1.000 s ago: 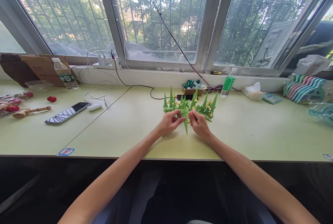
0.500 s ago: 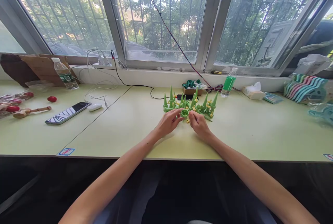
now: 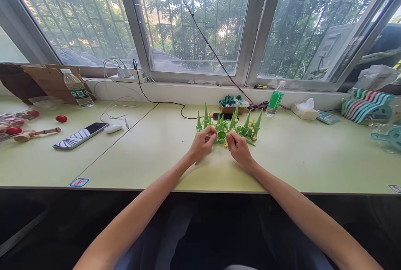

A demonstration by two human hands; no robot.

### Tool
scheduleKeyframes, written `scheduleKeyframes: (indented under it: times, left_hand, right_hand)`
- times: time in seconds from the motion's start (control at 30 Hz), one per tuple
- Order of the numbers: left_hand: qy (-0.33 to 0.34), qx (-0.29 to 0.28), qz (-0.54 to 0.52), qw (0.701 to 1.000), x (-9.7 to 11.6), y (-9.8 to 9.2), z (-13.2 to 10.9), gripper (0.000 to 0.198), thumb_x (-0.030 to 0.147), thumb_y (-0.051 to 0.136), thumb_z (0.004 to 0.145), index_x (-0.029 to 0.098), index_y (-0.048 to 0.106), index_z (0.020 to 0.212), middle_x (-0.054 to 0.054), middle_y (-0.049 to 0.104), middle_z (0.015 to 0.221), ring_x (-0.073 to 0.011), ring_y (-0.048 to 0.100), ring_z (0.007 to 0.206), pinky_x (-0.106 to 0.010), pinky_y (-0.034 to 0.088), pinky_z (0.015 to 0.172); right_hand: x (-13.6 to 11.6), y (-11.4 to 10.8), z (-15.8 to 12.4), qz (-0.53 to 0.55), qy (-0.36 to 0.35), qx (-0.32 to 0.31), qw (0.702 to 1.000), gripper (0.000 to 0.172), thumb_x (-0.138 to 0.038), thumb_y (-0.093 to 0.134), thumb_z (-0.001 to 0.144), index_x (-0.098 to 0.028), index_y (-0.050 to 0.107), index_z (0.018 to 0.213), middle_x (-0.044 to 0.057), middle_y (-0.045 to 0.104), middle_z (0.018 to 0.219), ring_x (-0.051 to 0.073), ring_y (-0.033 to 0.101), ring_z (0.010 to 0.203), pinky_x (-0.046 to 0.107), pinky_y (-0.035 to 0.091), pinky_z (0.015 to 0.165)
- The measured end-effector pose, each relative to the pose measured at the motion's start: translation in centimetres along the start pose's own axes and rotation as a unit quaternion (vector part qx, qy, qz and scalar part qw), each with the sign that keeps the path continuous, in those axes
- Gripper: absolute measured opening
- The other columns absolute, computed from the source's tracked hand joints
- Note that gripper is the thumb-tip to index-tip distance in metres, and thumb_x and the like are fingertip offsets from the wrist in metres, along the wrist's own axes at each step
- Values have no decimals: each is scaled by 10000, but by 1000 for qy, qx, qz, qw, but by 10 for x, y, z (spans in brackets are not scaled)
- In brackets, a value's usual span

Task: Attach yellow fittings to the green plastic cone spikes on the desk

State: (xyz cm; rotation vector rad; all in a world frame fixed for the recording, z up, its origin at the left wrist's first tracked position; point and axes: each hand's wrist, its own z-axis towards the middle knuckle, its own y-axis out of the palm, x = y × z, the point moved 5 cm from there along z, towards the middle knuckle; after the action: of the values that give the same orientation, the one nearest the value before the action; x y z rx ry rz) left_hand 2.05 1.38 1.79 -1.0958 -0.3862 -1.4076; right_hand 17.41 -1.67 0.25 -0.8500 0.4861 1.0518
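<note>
Between my left hand (image 3: pixel 203 143) and right hand (image 3: pixel 239 149), at the table (image 3: pixel 140 161), I have the green cup (image 3: pixel 221 136) with its mouth towards the camera, just in front of the green cones (image 3: pixel 232 124). My left is curled to a narrow gap beside it, my right bunched close; I cannot tell whether either grips it. I judge it light, stiff, slightly slippery plastic, best pinched gently around its outer wall.

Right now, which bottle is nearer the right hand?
The bottle with the bright green label, beside the tissue box; the other bottle stands far left, by cardboard.
</note>
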Motion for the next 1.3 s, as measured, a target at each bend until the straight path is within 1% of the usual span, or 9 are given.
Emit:
scheduleKeyframes:
  times: [0.1,0.2,0.27,0.43,0.57,0.87,1.03,1.17,1.3]
  left_hand:
    - [-92,-44,-71,992,-4,3,1,499,490,344,951,138,557,670,-21,581,631,-66,416,442,-206,327,444]
    - [-152,-102,-97,978,-3,10,-2,674,607,300,942,120,580,569,-40,541,535,-75,401,417,-221,301,427]
    - [-170,-122,-100,973,-3,12,-4,707,652,322,923,114,596,554,-35,506,495,-76,389,412,-224,286,421]
    - [-186,-135,-127,965,-6,13,-6,663,664,395,897,102,624,631,-43,542,551,-73,392,422,-223,264,411]
    - [-180,-143,-119,966,-9,13,-7,634,659,395,903,112,618,672,12,422,432,-69,342,387,-220,237,402]
    - [-102,-149,-124,976,2,12,-8,477,621,503,875,193,392,695,63,386,479,-65,359,409,-205,280,411]
    - [-50,-139,-64,987,7,11,-7,387,548,526,887,174,478,800,43,429,620,-51,349,453,-202,280,415]
    - [47,-102,40,993,7,9,-6,307,468,534,910,162,557,912,2,501,786,-56,379,522,-198,343,472]
    - [144,-81,143,976,7,7,-8,253,364,502,952,190,605,1104,-54,563,975,-77,466,611,-208,414,570]
  right_hand:
    - [-1,0,0,-17,-18,-2,1000,374,-422,381,996,-216,346,687,-54,347,581,104,297,530,259,252,528]
    - [-3,0,0,-26,-35,-7,999,367,-401,392,993,-214,330,683,-55,335,586,103,283,540,254,252,531]
    - [-4,1,0,-26,-41,-13,999,360,-392,397,991,-213,333,686,-56,341,586,101,286,538,252,255,531]
    - [-5,2,-1,-25,-46,-23,998,351,-391,398,992,-213,354,692,-55,359,587,100,303,532,252,266,533]
    - [-4,2,-1,-23,-47,-26,998,355,-400,396,991,-213,350,692,-52,368,595,100,305,532,253,268,532]
    - [-2,0,-1,-26,-23,-23,999,410,-466,382,981,-218,293,667,-50,329,572,106,268,527,266,239,522]
    - [-1,-1,0,-27,-14,-26,999,415,-483,380,973,-219,302,662,-45,338,566,108,276,519,269,229,510]
    - [-1,-1,-1,-25,-9,-29,999,422,-481,387,976,-216,305,657,-46,326,568,108,277,526,272,225,513]
    - [1,-1,-1,-15,0,-31,999,433,-488,394,981,-213,326,653,-44,343,562,107,290,520,274,233,512]
